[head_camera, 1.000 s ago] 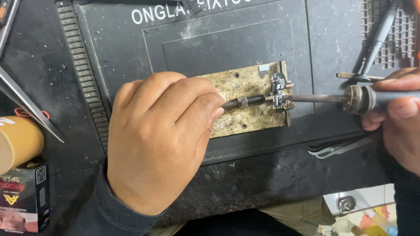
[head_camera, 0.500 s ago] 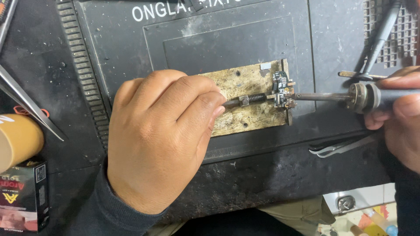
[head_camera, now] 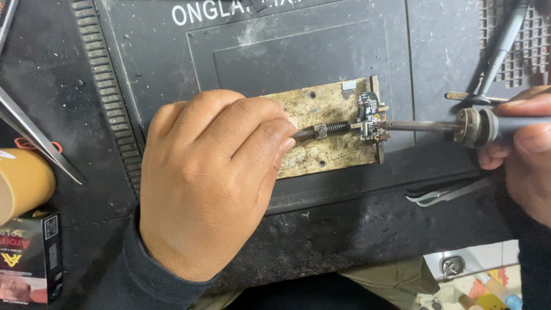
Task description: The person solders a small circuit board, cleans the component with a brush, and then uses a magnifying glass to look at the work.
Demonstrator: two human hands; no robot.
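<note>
Heat is the hazard: right hand (head_camera: 525, 149) grips the soldering iron (head_camera: 436, 126) against the small circuit board (head_camera: 369, 116); left hand (head_camera: 212, 178), pinching the spring clamp (head_camera: 327, 130) at centre frame, could slip.

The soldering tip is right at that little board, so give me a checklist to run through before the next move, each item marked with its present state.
1. Soldering iron gripped in the right hand: ok.
2. Iron tip reaches the small blue circuit board: ok, it meets the board's right edge.
3. Board seated on the stained holder plate, pressed by the spring clamp: ok.
4. Left hand steadies the clamp end, fingers away from the hot tip: ok.
5. Solder melted at the joint: cannot tell, too small.
6. Spare tweezers lie clear of the iron: ok.
</note>
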